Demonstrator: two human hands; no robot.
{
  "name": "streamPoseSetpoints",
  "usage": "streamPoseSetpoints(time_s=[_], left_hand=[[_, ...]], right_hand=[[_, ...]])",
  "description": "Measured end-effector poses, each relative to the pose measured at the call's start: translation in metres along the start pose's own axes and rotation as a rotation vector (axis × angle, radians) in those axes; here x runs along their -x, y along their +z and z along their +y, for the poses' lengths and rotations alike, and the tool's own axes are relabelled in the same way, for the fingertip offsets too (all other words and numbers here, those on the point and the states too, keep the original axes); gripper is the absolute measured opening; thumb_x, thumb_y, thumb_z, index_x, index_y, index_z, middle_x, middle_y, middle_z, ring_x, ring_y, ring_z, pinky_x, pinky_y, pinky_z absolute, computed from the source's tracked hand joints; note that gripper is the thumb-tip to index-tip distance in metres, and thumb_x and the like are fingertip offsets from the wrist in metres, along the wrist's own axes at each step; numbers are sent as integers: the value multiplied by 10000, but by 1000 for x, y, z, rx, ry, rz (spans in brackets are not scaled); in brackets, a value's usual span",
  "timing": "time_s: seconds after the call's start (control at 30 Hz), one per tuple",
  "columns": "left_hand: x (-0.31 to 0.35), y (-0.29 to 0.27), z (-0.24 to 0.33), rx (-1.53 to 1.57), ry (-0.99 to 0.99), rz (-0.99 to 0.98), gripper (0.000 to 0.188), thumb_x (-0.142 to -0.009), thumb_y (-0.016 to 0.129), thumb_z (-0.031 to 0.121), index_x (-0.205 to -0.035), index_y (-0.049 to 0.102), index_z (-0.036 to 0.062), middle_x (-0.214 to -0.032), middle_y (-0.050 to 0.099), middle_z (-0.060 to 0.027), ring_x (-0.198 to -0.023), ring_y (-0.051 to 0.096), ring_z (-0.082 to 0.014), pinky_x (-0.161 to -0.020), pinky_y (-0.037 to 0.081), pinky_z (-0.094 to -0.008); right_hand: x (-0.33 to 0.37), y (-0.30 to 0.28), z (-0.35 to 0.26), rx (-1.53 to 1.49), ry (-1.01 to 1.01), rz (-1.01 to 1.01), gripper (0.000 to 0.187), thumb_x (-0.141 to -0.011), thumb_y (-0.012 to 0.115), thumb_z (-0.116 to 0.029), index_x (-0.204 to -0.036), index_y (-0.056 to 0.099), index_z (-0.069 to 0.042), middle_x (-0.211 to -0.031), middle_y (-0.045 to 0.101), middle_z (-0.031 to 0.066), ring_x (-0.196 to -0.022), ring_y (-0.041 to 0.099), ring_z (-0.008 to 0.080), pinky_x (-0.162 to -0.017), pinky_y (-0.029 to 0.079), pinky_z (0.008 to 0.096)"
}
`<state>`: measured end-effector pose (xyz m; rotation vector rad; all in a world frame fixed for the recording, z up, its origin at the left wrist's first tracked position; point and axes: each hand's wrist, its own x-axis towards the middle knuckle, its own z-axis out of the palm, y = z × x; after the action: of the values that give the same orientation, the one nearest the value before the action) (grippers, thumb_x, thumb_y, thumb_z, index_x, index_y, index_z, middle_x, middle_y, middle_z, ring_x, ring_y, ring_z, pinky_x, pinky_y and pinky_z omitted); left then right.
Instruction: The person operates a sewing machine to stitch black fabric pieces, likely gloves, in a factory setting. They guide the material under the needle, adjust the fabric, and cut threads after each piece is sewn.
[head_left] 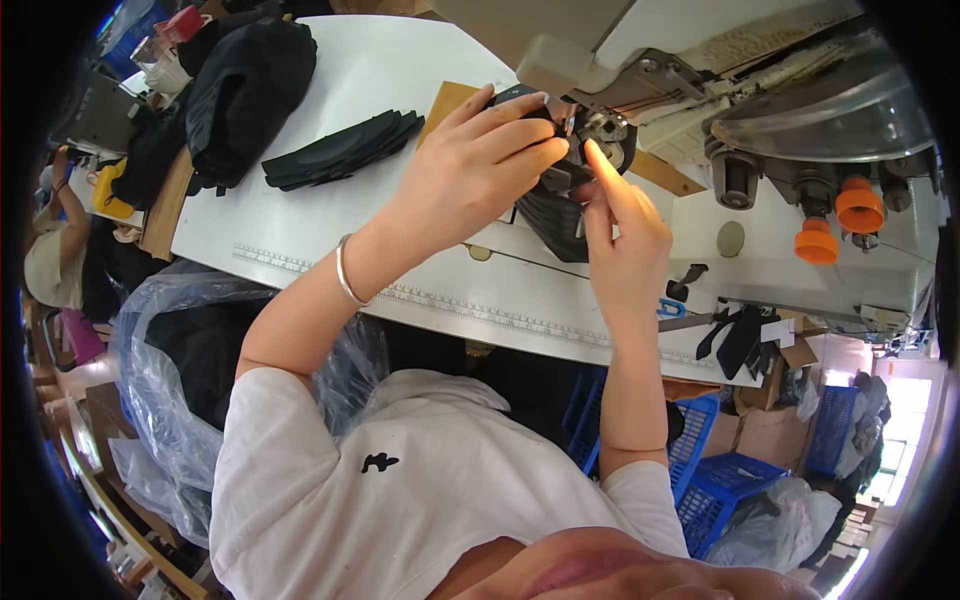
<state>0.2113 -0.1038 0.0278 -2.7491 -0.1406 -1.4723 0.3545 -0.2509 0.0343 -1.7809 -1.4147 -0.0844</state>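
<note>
Both my hands are at the sewing machine's needle area [605, 130], over a dark cloth piece [560, 225] that drapes toward me on the white table. My left hand [470, 165], with a silver bangle at the wrist, reaches in from the left. Its fingers are stretched out, the tips resting on the dark cloth beside the machine foot; its thumb is hidden. My right hand [630, 220] is on the other side, index finger extended toward the foot under a bright lamp. Its other fingers are curled in at the cloth's edge, where the grip is partly hidden.
A fanned stack of black cloth pieces [340, 150] lies left on the table, near a black fabric heap [250, 95]. A printed ruler strip [480, 308] follows the front edge. Orange thread-stand parts [858, 205] are at right. Blue crates [730, 485] stand below; another person [60, 240] is far left.
</note>
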Motion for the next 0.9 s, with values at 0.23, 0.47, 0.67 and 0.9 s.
streamPoseSetpoints(time_s=[0.23,0.47,0.67,0.9], left_hand=[[-1,2,-8,107,-15,35,279,-781,782,13,-1054,758,66,-1103,717,-65,-1147,689,-317,-987,555,-452],[-7,4,-12,142,-20,56,252,-786,789,15,-1030,756,68,-1072,740,-72,-1072,711,-309,-913,588,-403],[-8,5,-15,157,-41,68,143,-832,771,72,-971,747,95,-1046,750,-53,-1096,714,-274,-895,594,-383],[-8,7,-21,268,-109,57,125,-829,784,81,-952,767,73,-1039,764,-94,-1042,729,-304,-871,597,-377]], right_hand=[[0,3,3,101,-83,33,500,-887,644,12,-1365,673,-131,-856,704,59,-779,658,223,-728,537,369],[-7,0,4,148,-140,48,480,-877,656,11,-1336,688,-125,-826,680,60,-763,646,230,-710,532,371],[-11,-1,9,222,-170,73,467,-851,689,-14,-1301,708,-134,-737,592,64,-714,611,237,-671,512,376],[-14,-1,4,315,-197,82,451,-838,694,-18,-1273,721,-134,-729,575,61,-711,605,235,-661,510,375]])
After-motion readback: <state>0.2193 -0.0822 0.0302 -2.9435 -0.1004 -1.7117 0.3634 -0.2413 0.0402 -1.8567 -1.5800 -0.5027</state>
